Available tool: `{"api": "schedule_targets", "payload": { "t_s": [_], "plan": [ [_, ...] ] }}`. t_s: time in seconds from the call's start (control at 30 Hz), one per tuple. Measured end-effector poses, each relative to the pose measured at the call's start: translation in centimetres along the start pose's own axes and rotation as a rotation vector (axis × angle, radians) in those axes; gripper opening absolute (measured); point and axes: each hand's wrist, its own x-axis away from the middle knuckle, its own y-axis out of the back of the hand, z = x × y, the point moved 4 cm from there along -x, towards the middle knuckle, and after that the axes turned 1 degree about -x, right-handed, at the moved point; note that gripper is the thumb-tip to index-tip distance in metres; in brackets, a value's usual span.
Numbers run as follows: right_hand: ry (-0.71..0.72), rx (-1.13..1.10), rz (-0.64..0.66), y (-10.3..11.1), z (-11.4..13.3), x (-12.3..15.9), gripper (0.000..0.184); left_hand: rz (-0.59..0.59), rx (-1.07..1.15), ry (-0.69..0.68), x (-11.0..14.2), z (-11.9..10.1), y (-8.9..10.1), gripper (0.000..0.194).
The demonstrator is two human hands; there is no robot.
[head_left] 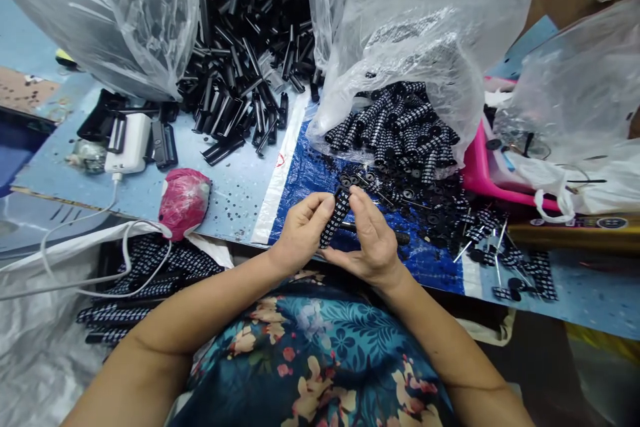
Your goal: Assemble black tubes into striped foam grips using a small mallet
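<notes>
Roller [334, 217], black with rows of white studs, sits between your two hands just above the near edge of the surface [225, 193]; your left hand [300, 230] pinches its lower part, your right hand [373, 240] grips the top end. It looks light, stiff and knobbly, so hold it by the ends. More rollers [400, 127] spill from a bag [425, 33] beyond, loose washers [430, 213] and pins [497, 260] lie to your right, and black tubes [245, 60] are heaped far left.
</notes>
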Motion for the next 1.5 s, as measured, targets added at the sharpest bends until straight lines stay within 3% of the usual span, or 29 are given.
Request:
{"api": "schedule_targets", "payload": {
  "t_s": [0.27, 0.33, 0.4, 0.5, 0.53, 0.6, 0.67, 0.77, 0.93, 1.1, 1.27, 1.37, 1.43, 1.5],
  "plan": [
    [-0.033, -0.038, 0.077, -0.5, -0.2, 0.4, 0.100, 0.163, 0.260, 0.306, -0.3, 1.0, 0.8, 0.046],
    [-0.072, -0.048, 0.111, -0.9, -0.8, 0.7, 0.103, 0.170, 0.262, 0.301, -0.5, 1.5, 1.6, 0.045],
    [-0.138, 0.022, 0.158, -1.2, -1.6, 1.4, 0.087, 0.111, 0.119, 0.132, -1.1, 1.5, 3.3, 0.039],
    [-0.203, 0.203, 0.308, -1.3, -2.7, 2.7, 0.031, -0.016, -0.367, -0.158, -2.1, 0.7, 6.9, 0.024],
    [-0.207, 0.242, 0.349, -1.2, -2.9, 3.0, 0.020, -0.033, -0.541, -0.204, -2.4, 0.4, 8.0, 0.020],
    [-0.219, 0.254, 0.338, -0.6, -3.0, 3.2, 0.017, -0.011, -0.799, -0.226, -3.2, 0.1, 9.7, 0.015],
    [-0.241, 0.207, 0.223, 0.2, -3.0, 2.6, 0.021, 0.077, -0.903, -0.180, -3.8, 0.3, 10.6, 0.015],
    [-0.246, 0.139, 0.102, 0.4, -2.6, 1.1, 0.025, 0.200, -0.863, -0.087, -4.5, 0.9, 10.7, 0.021],
    [-0.205, 0.212, 0.369, -2.1, -2.1, -0.3, 0.027, 0.203, -0.755, -0.067, -5.1, 1.4, 10.4, 0.028],
    [-0.112, -0.031, 0.229, -1.6, -0.6, -0.1, 0.030, 0.280, -0.832, 0.012, -5.8, 1.1, 10.4, 0.031],
    [-0.017, -0.017, 0.520, -3.9, 1.2, 0.7, 0.027, 0.266, -0.912, 0.010, -6.5, 1.4, 9.3, 0.033],
    [0.031, -0.006, 0.545, -3.8, 1.1, 1.1, 0.025, 0.201, -1.054, -0.064, -5.9, 0.2, 9.6, 0.027],
    [0.054, -0.036, 0.491, -2.5, 0.3, 1.6, 0.020, 0.330, -1.090, -0.027, -4.4, -1.2, 11.1, 0.023],
    [0.031, -0.050, 0.411, -0.8, -1.2, 2.5, 0.017, 0.634, -1.009, 0.115, -1.9, -2.6, 13.1, 0.021]
  ]
}}
